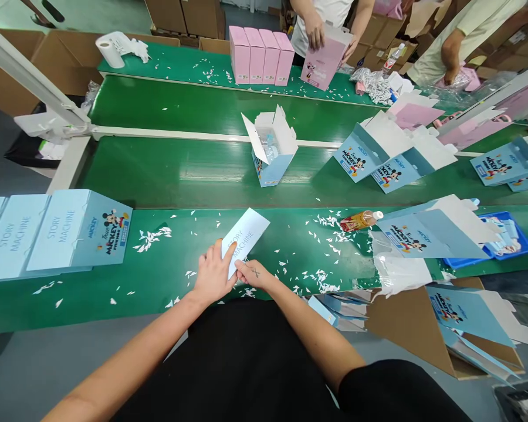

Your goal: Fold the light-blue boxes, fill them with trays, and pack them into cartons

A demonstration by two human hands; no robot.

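A flat light-blue carton blank (245, 236) printed "STORY MACHINE" lies on the near green table (158, 281). My left hand (212, 274) presses on its near end, index finger on the print. My right hand (251, 273) pinches the blank's near corner from the right. Both hands touch each other at the blank's near edge.
Assembled blue boxes (53, 233) stand in a row at the left. An open blue box (270, 149) rides the conveyor belt (180, 170). Flat and half-folded blue cartons (418, 234), a drink bottle (361, 220) and a blue tray (506, 237) lie at right. Pink boxes (260, 55) and two people's hands are across. White paper scraps litter the table.
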